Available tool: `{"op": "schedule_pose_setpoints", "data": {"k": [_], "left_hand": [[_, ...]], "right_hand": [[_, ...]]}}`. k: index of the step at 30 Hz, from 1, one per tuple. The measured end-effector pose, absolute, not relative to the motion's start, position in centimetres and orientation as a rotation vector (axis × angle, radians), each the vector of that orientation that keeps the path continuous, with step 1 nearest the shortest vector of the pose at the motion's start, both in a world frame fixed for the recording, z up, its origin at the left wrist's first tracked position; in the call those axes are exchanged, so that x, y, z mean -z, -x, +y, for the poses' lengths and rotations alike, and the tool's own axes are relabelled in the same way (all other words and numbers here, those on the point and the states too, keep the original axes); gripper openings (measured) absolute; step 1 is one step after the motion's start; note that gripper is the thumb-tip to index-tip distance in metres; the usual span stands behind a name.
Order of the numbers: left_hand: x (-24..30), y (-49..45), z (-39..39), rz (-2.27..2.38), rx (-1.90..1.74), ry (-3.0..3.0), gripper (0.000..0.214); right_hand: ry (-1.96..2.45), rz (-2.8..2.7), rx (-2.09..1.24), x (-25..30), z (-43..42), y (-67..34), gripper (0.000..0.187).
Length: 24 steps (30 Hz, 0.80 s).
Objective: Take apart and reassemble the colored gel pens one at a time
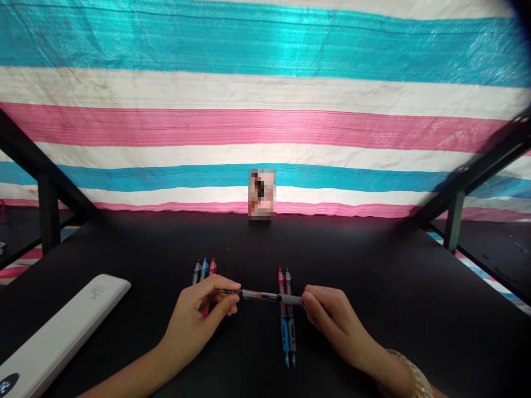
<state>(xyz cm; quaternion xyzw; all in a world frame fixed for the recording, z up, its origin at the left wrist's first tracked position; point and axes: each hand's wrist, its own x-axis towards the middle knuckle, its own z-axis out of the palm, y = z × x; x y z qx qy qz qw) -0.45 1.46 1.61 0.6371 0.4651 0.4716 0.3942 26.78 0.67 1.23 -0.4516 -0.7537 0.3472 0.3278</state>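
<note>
A pen (260,296) with a clear barrel, a black end and a grey grip is held level above the dark tabletop. My left hand (203,309) pinches its black end between thumb and fingers. At the other side, the fingertips of my right hand (332,315) are closed on the grey end. Just behind my left hand, black, blue and red pens (204,270) lie side by side, their lower parts mostly covered by it. Beneath the held pen, a red-topped pen with a blue grip (284,334) lies alongside a dark-topped one with a grey grip (292,331).
A long white device (66,337) lies slantwise on the black table (174,237) at left. A small pixelated card (261,193) stands at the back edge. Black metal frame bars (454,221) flank the table, and a striped sheet (265,127) hangs behind.
</note>
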Motion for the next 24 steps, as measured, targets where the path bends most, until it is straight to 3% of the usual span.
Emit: {"op": "schedule_pose_setpoints", "data": {"k": [6, 15, 18, 24], "left_hand": [[-1.4, 0.5, 1.4, 1.114, -1.245, -1.583, 0.013], [-1.3, 0.4, 2.1, 1.008, -1.164, -0.938, 0.02], [-1.6, 0.5, 2.5, 0.941, -1.227, -0.835, 0.022], [-2.2, 0.9, 3.3, 0.906, -1.295, -0.799, 0.025]], "right_hand": [[1.265, -1.804, -1.247, -0.9, 0.7, -26.9, 0.058], [1.036, -2.142, -0.991, -1.4, 0.4, -26.5, 0.048], [1.041, -2.149, -0.939, -1.4, 0.5, -26.8, 0.035], [1.093, -2.073, -0.942, -0.6, 0.6, -27.1, 0.031]]}}
